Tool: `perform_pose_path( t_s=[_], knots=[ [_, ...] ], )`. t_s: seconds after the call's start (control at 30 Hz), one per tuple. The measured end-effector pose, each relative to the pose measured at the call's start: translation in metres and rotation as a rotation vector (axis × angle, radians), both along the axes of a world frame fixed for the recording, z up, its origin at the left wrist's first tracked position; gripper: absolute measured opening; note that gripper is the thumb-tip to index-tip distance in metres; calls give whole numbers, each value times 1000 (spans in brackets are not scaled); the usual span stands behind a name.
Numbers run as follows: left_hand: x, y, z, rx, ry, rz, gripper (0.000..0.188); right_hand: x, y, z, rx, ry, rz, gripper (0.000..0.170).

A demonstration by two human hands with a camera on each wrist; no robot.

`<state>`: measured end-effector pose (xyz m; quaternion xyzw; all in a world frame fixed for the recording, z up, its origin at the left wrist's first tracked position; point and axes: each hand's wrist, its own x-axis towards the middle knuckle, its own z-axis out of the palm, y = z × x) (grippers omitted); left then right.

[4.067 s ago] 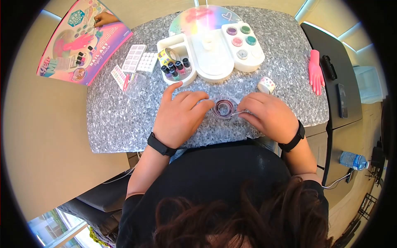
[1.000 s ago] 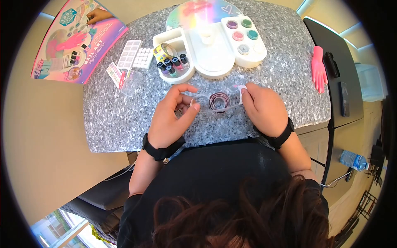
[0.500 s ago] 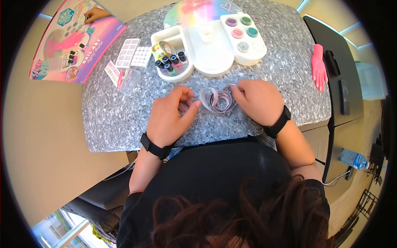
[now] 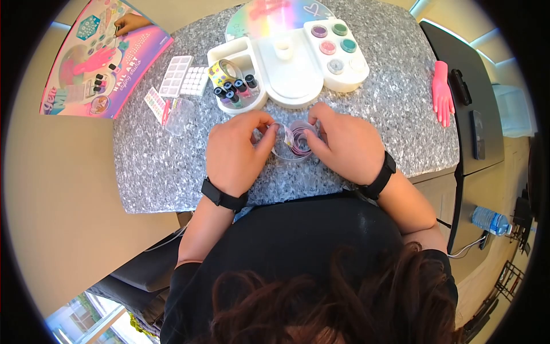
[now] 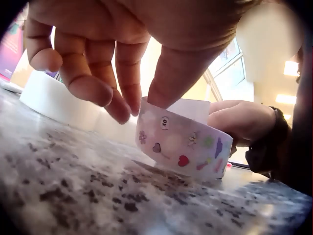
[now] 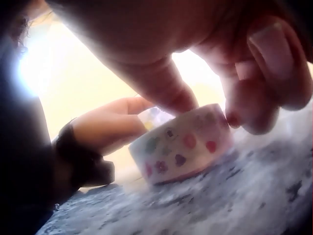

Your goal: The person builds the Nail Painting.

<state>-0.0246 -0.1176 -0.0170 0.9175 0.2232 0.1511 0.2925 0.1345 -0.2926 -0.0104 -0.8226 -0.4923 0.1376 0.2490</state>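
Observation:
A loosely coiled roll of sticker strip (image 4: pixel 293 158), pale with small printed hearts and flowers, stands on its edge on the speckled tabletop between both hands. My left hand (image 4: pixel 235 149) pinches the strip's left loop; in the left wrist view the thumb reaches inside the printed band (image 5: pixel 183 142) with fingertips at its outer face. On the other side, my right hand (image 4: pixel 349 143) holds the coil between thumb and index finger. The right wrist view has that thumb inside the coil (image 6: pixel 181 154) and a finger against its outside. Darker pinkish windings show at the coil's centre.
Behind the hands stands a white nail studio tray (image 4: pixel 289 86) with small bottles (image 4: pixel 235 89), a yellow tape roll (image 4: pixel 220 71) and glitter pots (image 4: pixel 327 47). White trays (image 4: pixel 176 74), a sticker sheet (image 4: pixel 153 103), the box (image 4: pixel 103 63) lie left; a pink model hand (image 4: pixel 441 94) lies right.
A second ago the strip was stretched between both hands; now it is slack and looped. My right hand moved left onto the coil, and my left fingers closed on the strip's left loop.

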Motion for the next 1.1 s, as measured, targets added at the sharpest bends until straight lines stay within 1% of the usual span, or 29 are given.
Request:
perform_pose_path(
  t_s=[0.03, 0.1, 0.17, 0.2, 0.27, 0.33, 0.4, 0.43, 0.5, 0.57, 0.7, 0.77, 0.83, 0.9, 0.93, 1.0, 1.03, 1.07, 1.1],
  knots=[
    [-1, 0, 0, 1, -1, 1, 18, 0, 0, 0, 25, 5, 21, 23],
    [-2, 1, -1, 38, 2, 110, 15, 1, -1, 0, 51, 10, 41, 21],
    [-1, 2, -1, 76, 21, 147, 16, 2, -1, -2, 68, 2, 90, 16],
    [-1, 2, -1, 113, 42, 186, 17, 2, -1, -4, 68, 4, 92, 16],
    [0, 1, -1, 109, 55, 204, 19, 0, 0, -6, 119, -3, 123, 16],
    [2, -1, -2, 105, 68, 220, 21, -1, 0, -5, 122, 12, 136, 17],
    [3, -2, -7, -33, 39, 146, 27, -2, 1, -2, 128, 26, 147, 18],
    [3, -3, -6, -32, 39, 146, 27, -3, 1, -1, 133, 59, 129, 18],
    [3, -6, -4, -110, 49, 36, 32, -4, 1, 3, 140, 90, 111, 19],
    [4, -8, -3, -95, 51, 14, 33, -4, 0, 6, 114, 168, 14, 19],
    [5, -10, -1, -42, 19, -53, 35, 0, -2, 1, 130, 172, 23, 18],
    [5, -10, 0, -35, 23, -79, 35, 3, -3, -4, 157, 82, 50, 18],
    [4, -9, 1, -28, 25, -106, 35, 4, -6, -2, 144, 79, 61, 18],
    [3, -7, 3, -104, 101, -158, 31, 7, -9, 2, 133, 72, 73, 18],
    [2, -6, 3, -103, 99, -157, 31, 8, -11, 4, 132, 68, 107, 21],
    [2, -5, 2, -152, 163, -138, 24, 10, -11, 9, 131, 60, 145, 24],
    [1, -4, 1, -152, 160, -136, 24, 9, -11, 11, 206, 73, 230, 28],
    [1, -4, 0, -228, 123, -92, 21, 9, -10, 12, 281, 85, 316, 32],
    [1, -4, 0, -303, 86, -49, 19, 9, -7, 12, 281, 81, 318, 32]
  ],
)
